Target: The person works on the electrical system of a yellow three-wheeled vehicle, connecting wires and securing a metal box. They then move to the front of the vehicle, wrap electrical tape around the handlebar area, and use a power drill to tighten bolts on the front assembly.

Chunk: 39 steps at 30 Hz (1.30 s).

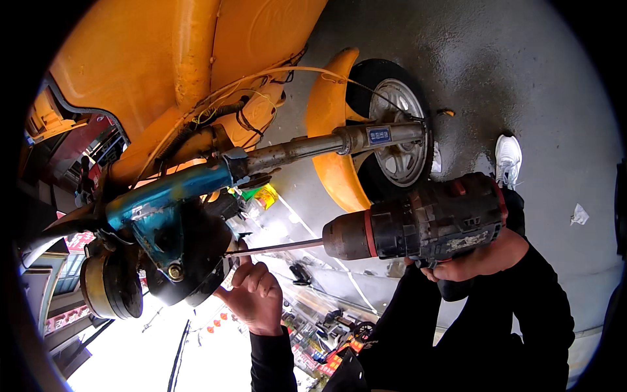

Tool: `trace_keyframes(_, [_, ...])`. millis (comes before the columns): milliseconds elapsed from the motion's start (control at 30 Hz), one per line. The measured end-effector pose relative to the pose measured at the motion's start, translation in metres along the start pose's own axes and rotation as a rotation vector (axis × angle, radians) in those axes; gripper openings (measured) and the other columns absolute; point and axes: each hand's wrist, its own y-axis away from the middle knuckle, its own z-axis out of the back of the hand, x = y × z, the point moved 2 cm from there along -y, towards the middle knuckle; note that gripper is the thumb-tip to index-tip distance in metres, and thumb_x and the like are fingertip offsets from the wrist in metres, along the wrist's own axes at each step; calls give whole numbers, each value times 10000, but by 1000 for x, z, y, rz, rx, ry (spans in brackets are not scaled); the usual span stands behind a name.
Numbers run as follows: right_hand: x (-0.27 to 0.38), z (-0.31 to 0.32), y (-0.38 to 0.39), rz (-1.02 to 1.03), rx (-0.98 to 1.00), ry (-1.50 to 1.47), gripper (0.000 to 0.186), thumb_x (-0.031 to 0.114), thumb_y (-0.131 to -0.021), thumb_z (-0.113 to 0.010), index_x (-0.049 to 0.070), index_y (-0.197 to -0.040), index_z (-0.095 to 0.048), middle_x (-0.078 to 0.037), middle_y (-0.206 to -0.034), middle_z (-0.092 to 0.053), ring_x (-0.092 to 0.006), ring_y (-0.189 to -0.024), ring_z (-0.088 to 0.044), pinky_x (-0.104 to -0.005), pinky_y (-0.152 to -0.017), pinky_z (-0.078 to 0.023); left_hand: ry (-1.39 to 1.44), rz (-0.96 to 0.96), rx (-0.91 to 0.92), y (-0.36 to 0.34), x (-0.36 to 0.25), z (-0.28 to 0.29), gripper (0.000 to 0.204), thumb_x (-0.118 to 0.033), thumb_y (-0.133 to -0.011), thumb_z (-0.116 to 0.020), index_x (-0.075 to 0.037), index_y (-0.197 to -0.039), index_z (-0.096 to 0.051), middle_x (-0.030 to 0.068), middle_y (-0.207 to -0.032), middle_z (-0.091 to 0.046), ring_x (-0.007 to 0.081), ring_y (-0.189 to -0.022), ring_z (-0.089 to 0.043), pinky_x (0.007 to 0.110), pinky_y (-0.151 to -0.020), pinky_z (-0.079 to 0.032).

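My right hand (477, 255) grips a black drill (437, 219) with red trim, whose long thin bit (281, 247) points left into a dark round housing (215, 261). My left hand (255, 294) is at that housing beside the bit's tip, fingers curled; what they hold is unclear. A teal bracket (163, 215) with a bolt sits on the housing, joined to a fork tube (281, 151) that runs to a wheel (395, 160) under an orange mudguard (336, 183).
An orange vehicle body (130, 46) with loose cables fills the upper left. My white shoes (508, 157) stand on wet grey floor (535, 98) beside a crumpled white scrap (578, 215). A street with parked two-wheelers (343, 330) shows below.
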Motion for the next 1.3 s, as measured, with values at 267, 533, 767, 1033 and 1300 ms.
trace_keyframes(267, [0, 0, -17, 56, 75, -103, 255, 107, -803, -683, 51, -1040, -607, -31, -991, -646, -132, -887, -627, -273, -826, -513, -246, 7, -283, 26, -18, 12, 915, -776, -852, -464, 6, -1325, -515, -2, -824, -564, 137, -700, -371, 287, -621, -295])
trace_keyframes(533, [-3, -40, -86, 142, 389, -179, 341, 210, -832, -686, 105, -1134, -568, 0, -1111, -626, -119, -1005, -612, -288, -940, -475, -868, -260, -575, 83, -121, -25, 530, -522, -967, -452, -40, -1129, -604, 13, -822, -574, 159, -690, -392, 299, -605, -333])
trace_keyframes(767, [-29, -113, -187, 381, 484, -564, 578, 71, -706, -754, 118, -1261, -600, -51, -1181, -654, -199, -1158, -582, -411, -1047, -425, -797, -294, -674, 57, -131, -39, 407, -466, -896, -572, -71, -992, -581, 2, -776, -502, 150, -637, -384, 273, -538, -315])
trace_keyframes(1033, [-35, -147, -204, 503, 477, -838, 701, 41, -667, -781, 109, -1324, -547, -55, -1219, -636, -203, -1180, -571, -449, -1057, -416, -693, -187, -508, 66, -157, -21, 503, -402, -779, -757, -35, -1079, -591, -9, -763, -495, 106, -612, -381, 241, -492, -312])
trace_keyframes(1300, [-30, -149, -196, 525, 496, -726, 633, 73, -735, -733, 112, -1336, -536, -48, -1230, -625, -192, -1186, -559, -394, -1047, -409, -586, -179, -300, 63, -149, -2, 461, -309, -721, -849, -31, -956, -566, -13, -659, -393, 85, -532, -325, 198, -445, -301])
